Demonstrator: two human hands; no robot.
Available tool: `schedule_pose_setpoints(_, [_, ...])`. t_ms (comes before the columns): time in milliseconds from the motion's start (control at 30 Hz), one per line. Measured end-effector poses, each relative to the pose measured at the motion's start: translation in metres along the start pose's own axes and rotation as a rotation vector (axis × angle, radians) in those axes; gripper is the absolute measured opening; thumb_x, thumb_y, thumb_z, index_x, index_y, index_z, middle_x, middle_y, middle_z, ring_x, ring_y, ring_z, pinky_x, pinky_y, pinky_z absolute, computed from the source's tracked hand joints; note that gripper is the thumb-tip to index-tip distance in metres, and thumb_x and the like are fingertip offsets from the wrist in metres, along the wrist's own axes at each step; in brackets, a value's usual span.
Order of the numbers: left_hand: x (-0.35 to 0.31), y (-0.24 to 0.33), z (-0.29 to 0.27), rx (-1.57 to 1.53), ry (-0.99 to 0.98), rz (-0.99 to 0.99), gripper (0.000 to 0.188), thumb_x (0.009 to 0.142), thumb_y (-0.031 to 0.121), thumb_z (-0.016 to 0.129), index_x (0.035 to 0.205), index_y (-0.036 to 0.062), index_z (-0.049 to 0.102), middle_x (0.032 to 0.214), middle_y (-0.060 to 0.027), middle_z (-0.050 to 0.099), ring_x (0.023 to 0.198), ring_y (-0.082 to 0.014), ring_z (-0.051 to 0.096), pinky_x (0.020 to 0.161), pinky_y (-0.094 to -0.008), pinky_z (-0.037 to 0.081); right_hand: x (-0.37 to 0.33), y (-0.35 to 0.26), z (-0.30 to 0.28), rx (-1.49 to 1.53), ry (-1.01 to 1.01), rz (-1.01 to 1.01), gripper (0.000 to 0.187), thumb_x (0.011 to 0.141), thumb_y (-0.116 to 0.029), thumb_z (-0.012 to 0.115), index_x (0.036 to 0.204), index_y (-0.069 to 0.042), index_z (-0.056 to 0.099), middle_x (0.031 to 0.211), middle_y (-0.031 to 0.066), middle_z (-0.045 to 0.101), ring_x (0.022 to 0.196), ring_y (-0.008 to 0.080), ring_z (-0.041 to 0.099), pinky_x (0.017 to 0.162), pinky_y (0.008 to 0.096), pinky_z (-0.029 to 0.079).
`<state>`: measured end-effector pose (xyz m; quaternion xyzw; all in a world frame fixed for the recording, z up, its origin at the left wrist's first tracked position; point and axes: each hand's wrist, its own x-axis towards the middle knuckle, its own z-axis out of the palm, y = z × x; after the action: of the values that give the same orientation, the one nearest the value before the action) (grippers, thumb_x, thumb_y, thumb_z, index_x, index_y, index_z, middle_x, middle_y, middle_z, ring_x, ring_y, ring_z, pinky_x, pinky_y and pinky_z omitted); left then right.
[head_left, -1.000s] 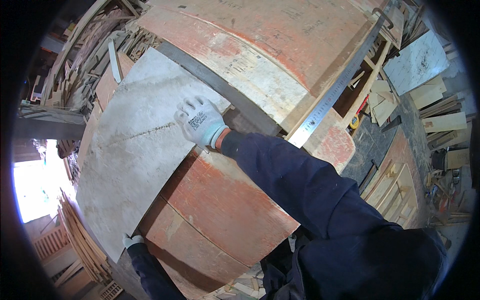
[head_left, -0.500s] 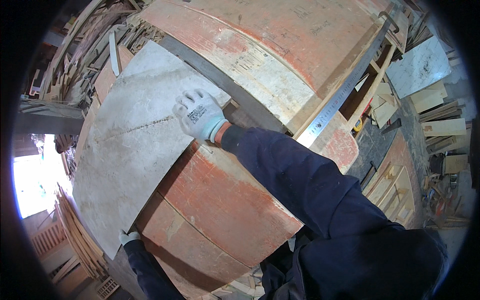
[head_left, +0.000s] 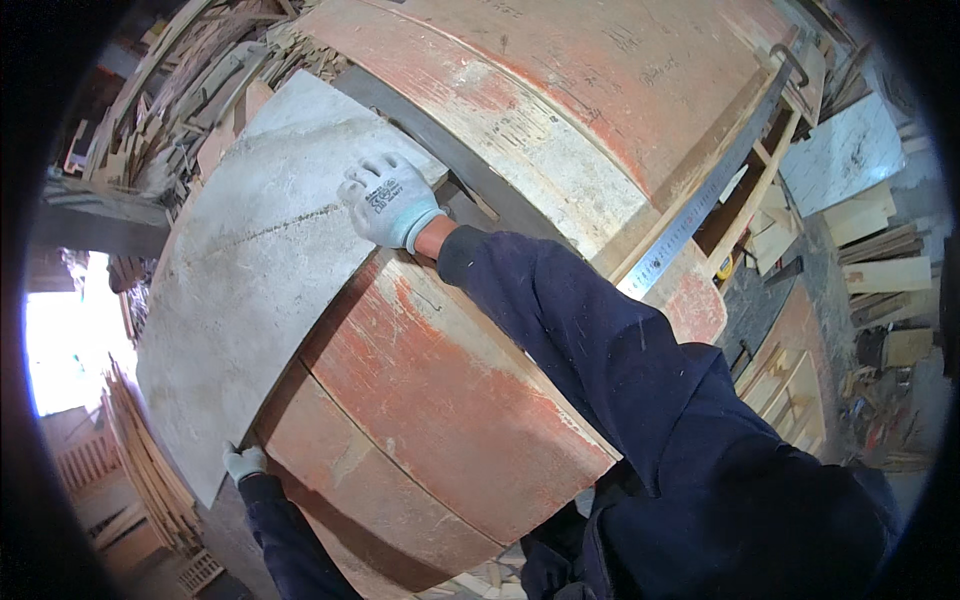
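Note:
A large grey sheet with a dark rough line across it lies over the left part of a worn, reddish worktable, and its edge stands a little off the tabletop. My right hand, in a white and pale-green work glove, rests on top of the sheet near its right edge, fingers bent and apart. At the sheet's near edge, low on the left, my gloved left hand grips the rim; some of its fingers are hidden under the sheet.
A long steel ruler lies along a wooden frame on the right. Beyond it are a white marbled panel, stacked wood pieces and a clamp. Scrap wood is heaped at far left, with long strips below.
The grey sheet has shifted slightly left and away relative to the table, both hands moving with it. The table appears a little farther right in view.

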<state>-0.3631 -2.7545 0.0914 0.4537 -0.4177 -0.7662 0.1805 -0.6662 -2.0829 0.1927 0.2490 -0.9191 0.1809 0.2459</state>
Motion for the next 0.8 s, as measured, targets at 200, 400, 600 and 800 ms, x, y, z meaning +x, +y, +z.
schedule_pose_setpoints(200, [-0.004,-0.010,0.004,-0.132,-0.044,0.046,0.034,0.104,0.035,0.054,0.116,0.0062,0.069,0.115,-0.0085,0.074,0.101,-0.0272,0.070,0.088,-0.0420,0.057,0.000,0.001,0.004,0.025,-0.019,-0.003,0.029,0.094,-0.027,0.048,0.108,-0.013,0.070,0.123,0.0103,0.068,0.123,0.0286,0.056,0.101,0.0468,0.040])
schedule_pose_setpoints(400, [-0.037,-0.023,0.043,-0.085,0.157,0.110,0.034,0.102,0.035,0.056,0.115,0.0073,0.069,0.115,-0.0085,0.074,0.102,-0.0268,0.070,0.090,-0.0429,0.058,0.004,-0.004,0.003,0.025,-0.078,-0.015,0.032,0.095,-0.028,0.048,0.114,-0.013,0.069,0.128,0.0107,0.065,0.125,0.0297,0.054,0.105,0.0478,0.038])
schedule_pose_setpoints(600, [-0.087,-0.041,0.022,-0.003,0.174,0.052,0.023,0.101,0.038,0.060,0.101,0.0159,0.068,0.090,0.0003,0.069,0.065,-0.0160,0.053,0.056,-0.0307,0.041,-0.012,-0.013,-0.005,0.107,-0.092,0.005,0.035,0.094,-0.031,0.050,0.118,-0.013,0.068,0.134,0.0131,0.063,0.131,0.0317,0.051,0.114,0.0505,0.033])
schedule_pose_setpoints(800, [-0.222,-0.090,-0.060,-0.193,0.099,0.167,0.032,0.102,0.029,0.057,0.127,0.0094,0.062,0.121,-0.0081,0.070,0.106,-0.0240,0.067,0.089,-0.0422,0.056,-0.082,-0.049,-0.052,0.195,-0.076,-0.122,0.037,0.092,-0.028,0.060,0.123,-0.009,0.065,0.136,0.0158,0.060,0.132,0.0346,0.049,0.115,0.0502,0.033])
